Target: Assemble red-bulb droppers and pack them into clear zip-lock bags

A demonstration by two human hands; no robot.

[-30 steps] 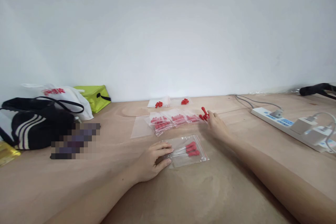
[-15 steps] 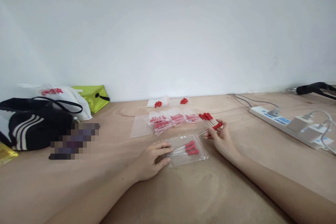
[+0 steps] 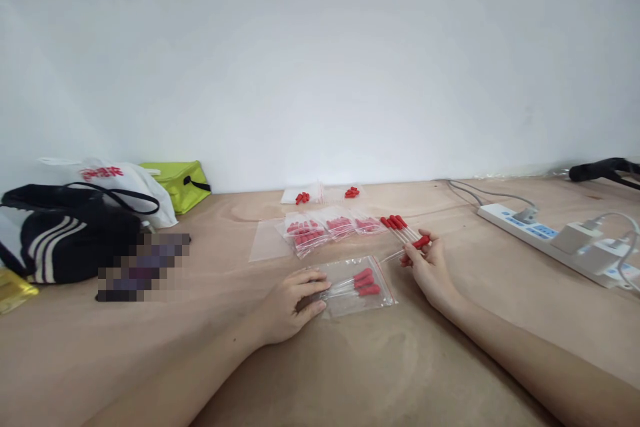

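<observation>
A clear zip-lock bag (image 3: 345, 303) lies flat in front of me, with several red-bulbed glass droppers (image 3: 367, 277) inside. My left hand (image 3: 295, 303) grips the bag's left end between thumb and fingers. Just right of the bag's red-striped opening, my right hand (image 3: 425, 267) pinches a single dropper (image 3: 423, 241) by its red bulb. Its thin glass tube points left toward the opening. Beyond the right hand, several loose droppers (image 3: 395, 222) lie side by side on the table, their tubes partly behind the fingers.
Behind the bag lie overlapping filled zip bags (image 3: 306, 235) and an unfilled bag (image 3: 267, 240). Small bags with red rubber bulbs (image 3: 303, 198) rest near the wall. A power strip (image 3: 545, 240) with plugs is at right; a black bag (image 3: 80, 240) and green bag (image 3: 183, 187) at left.
My right hand has shifted slightly right with the dropper, drawing its tube a little away from the bag's opening. My left hand and the bag stay in place.
</observation>
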